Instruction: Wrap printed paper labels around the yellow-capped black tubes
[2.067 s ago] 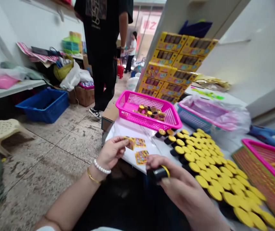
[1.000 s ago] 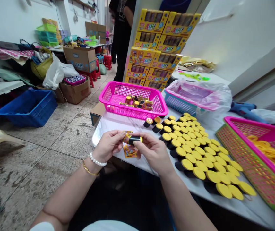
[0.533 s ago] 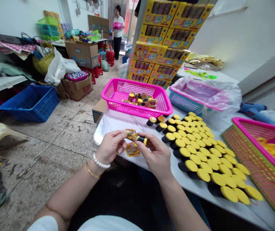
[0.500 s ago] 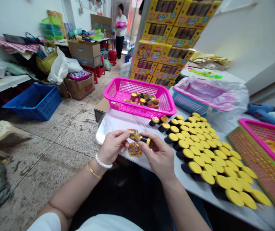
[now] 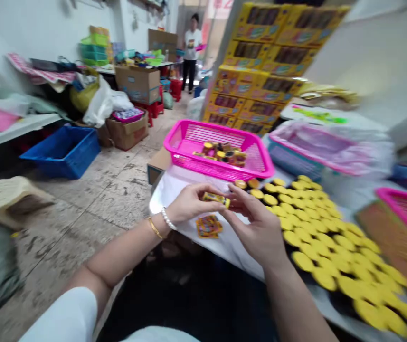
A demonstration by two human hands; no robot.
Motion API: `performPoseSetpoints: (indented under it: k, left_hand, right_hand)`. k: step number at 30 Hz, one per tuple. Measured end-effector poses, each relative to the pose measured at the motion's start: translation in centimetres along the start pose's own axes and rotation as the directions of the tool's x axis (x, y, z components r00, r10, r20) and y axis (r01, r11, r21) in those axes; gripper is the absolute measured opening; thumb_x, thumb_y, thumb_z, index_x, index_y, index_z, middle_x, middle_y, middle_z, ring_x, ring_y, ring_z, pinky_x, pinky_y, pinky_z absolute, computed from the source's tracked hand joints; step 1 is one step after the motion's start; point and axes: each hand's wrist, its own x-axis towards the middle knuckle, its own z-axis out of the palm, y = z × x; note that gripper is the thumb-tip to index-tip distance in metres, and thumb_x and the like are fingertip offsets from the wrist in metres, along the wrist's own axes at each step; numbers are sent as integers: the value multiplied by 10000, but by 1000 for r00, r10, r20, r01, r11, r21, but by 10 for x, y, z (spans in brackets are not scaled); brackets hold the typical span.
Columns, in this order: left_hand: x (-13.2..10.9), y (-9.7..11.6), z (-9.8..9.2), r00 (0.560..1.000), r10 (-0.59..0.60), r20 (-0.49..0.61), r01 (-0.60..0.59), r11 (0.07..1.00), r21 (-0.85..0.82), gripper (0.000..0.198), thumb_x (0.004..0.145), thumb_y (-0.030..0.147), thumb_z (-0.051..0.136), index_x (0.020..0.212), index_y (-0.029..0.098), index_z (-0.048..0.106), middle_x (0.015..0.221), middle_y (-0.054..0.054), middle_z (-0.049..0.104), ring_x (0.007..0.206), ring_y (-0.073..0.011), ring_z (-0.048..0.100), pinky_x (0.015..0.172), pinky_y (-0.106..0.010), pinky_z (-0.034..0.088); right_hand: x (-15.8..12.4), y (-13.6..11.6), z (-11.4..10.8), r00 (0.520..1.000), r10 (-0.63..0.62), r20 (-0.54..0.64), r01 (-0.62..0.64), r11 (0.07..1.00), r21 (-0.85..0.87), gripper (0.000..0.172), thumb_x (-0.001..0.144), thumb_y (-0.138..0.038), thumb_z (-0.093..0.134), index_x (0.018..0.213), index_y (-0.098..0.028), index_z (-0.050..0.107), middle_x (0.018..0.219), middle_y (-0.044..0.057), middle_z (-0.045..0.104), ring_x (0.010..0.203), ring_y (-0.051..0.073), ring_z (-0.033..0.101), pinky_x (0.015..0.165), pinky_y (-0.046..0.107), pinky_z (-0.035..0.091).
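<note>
Between my two hands, above the table's near edge, is a small cylinder point(image 5: 216, 199) with a yellow printed wrapper. My left hand point(image 5: 198, 202) grips it from the left, thumb along its side. The fingers of my right hand point(image 5: 253, 216) close around its right end. Below them a small pile of printed yellow-orange stickers point(image 5: 208, 226) lies on the white table point(image 5: 167, 183). Right of my right hand stand many black cylinders with yellow caps point(image 5: 317, 228) in close rows. Behind my hands, a pink basket point(image 5: 185, 161) contains several wrapped cylinders point(image 5: 226, 154).
Yellow boxes point(image 5: 256, 85) are stacked behind the basket. A plastic-lined basket point(image 5: 296, 159) stands at the back right, another pink-rimmed basket point(image 5: 402, 209) at the right edge. On the floor are a blue crate point(image 5: 64, 152) and a stool point(image 5: 11, 199). A person point(image 5: 191, 52) stands far back.
My left hand has come closer to my right, and the wrapper strip that stuck out is now around the cylinder. The view has turned slightly left. The person at the back has turned.
</note>
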Motion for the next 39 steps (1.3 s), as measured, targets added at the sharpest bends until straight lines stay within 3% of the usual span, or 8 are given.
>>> performPoseSetpoints:
  k: [6, 9, 14, 19, 23, 29, 34, 39]
  left_hand:
    - [30, 7, -1, 987, -123, 107, 122, 992, 13, 557, 664, 397, 891, 1133, 167, 696, 911, -73, 734, 700, -145, 679, 597, -228, 504]
    - [32, 1, -5, 980, -157, 122, 155, 987, 29, 466, 704, 437, 858, 1024, 128, 719, 833, -74, 724, 619, -122, 643, 561, -217, 479]
    - [31, -8, -5, 997, -14, 71, 0, 983, 182, 305, 675, 282, 877, 914, 132, 762, 872, -77, 740, 744, -145, 660, 675, -227, 507]
    - [30, -10, -7, 996, -49, 75, 28, 965, 259, 288, 700, 322, 860, 896, 143, 749, 715, -40, 702, 621, -135, 641, 578, -209, 479]
    - [27, -8, -11, 987, -138, 83, 117, 969, 216, 438, 710, 467, 843, 971, 153, 685, 629, -25, 682, 472, -123, 599, 457, -199, 436]
    - [28, -6, -13, 961, -233, 147, 211, 966, 149, 524, 693, 635, 794, 725, 134, 642, 485, -4, 584, 341, -82, 496, 340, -173, 315]
    - [29, -7, -15, 948, -239, 210, 236, 971, 38, 547, 646, 624, 835, 863, 154, 660, 544, 13, 632, 313, -68, 482, 316, -162, 311]
    - [30, -12, -16, 942, -298, 155, 288, 954, 86, 599, 641, 727, 769, 693, 149, 621, 410, 19, 549, 242, -73, 409, 263, -169, 212]
  right_hand:
    - [12, 8, -9, 984, -91, -153, 67, 986, -156, 206, 873, -267, 722, 1076, -239, 720, 1085, 68, 746, 933, 213, 722, 850, 382, 620]
    - [9, 12, -4, 983, -95, -160, 70, 985, -155, 173, 860, -238, 722, 1033, -243, 729, 1059, 64, 745, 963, 216, 716, 858, 379, 618]
    - [6, 18, 7, 967, 207, -151, -192, 976, 105, 239, 777, -327, 817, 979, -221, 745, 952, 58, 768, 835, 209, 736, 826, 381, 631]
    - [8, 24, 7, 881, 472, 3, -428, 796, 428, 372, 653, -420, 894, 881, -183, 720, 828, 51, 769, 763, 199, 734, 758, 357, 633]
    - [8, 24, 4, 910, 416, 5, -375, 816, 439, 348, 692, -406, 876, 919, -192, 721, 832, 33, 753, 759, 168, 719, 757, 327, 624]
    - [6, 23, -1, 900, 378, 215, -434, 744, 508, 389, 710, -419, 862, 1053, -251, 785, 1047, 41, 769, 735, 161, 735, 726, 353, 652]
    - [8, 23, 5, 866, 472, 167, -471, 655, 591, 347, 658, -426, 895, 932, -233, 803, 856, 28, 781, 629, 175, 725, 653, 381, 665]
    - [9, 18, 12, 932, 361, 40, -334, 806, 488, 297, 686, -365, 885, 962, -280, 815, 993, 20, 730, 770, 169, 723, 710, 361, 672]
